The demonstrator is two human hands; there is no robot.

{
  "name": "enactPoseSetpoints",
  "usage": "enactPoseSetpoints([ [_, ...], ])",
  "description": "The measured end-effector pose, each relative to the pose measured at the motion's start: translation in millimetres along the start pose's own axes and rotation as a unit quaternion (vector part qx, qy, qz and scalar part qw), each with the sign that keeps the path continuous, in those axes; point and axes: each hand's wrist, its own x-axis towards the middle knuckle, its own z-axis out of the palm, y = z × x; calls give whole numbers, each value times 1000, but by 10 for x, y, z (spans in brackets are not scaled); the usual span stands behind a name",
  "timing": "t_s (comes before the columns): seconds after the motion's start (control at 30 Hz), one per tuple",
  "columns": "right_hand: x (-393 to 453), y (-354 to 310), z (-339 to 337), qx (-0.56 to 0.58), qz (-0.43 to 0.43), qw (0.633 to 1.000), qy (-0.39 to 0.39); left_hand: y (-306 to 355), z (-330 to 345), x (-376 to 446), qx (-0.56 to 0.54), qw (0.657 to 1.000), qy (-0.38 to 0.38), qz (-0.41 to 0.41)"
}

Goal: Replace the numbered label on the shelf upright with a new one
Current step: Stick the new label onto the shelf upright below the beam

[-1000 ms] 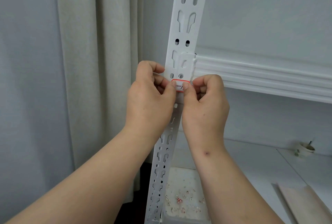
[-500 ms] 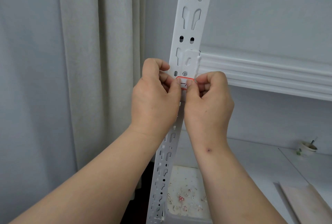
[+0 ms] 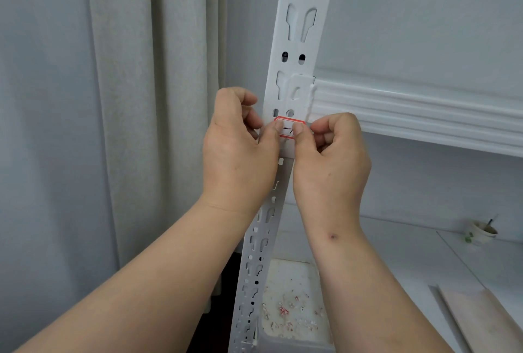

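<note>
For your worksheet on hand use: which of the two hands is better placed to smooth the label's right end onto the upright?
Right, probably. The right hand has its thumb on the right end of the label; the left hand presses the left end.

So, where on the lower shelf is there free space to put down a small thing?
The bare stretch of the lower shelf, between the right hand's wrist and the paper cup, is free. It is crowded beside the upright, where the tray holds paper scraps, and at the lower right corner, where flat boards lie.
</note>
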Motion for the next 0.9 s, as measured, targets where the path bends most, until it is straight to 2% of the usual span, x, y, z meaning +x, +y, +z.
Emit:
enactPoseSetpoints([
  [0.17,1,13,-1,30,42,999,-16,-60,-19,49,-58,996,-13,-72],
  [0.37,10,43,-10,93,72,992,-32,-137,-45,91,-189,969,-87,-135],
  [0.7,-26,71,29,34,48,998,-30,-191,-12,62,-151,974,-137,-99],
  [0.9,-40,85,83,103,117,987,-34,-194,8,44,-174,967,-138,-122],
])
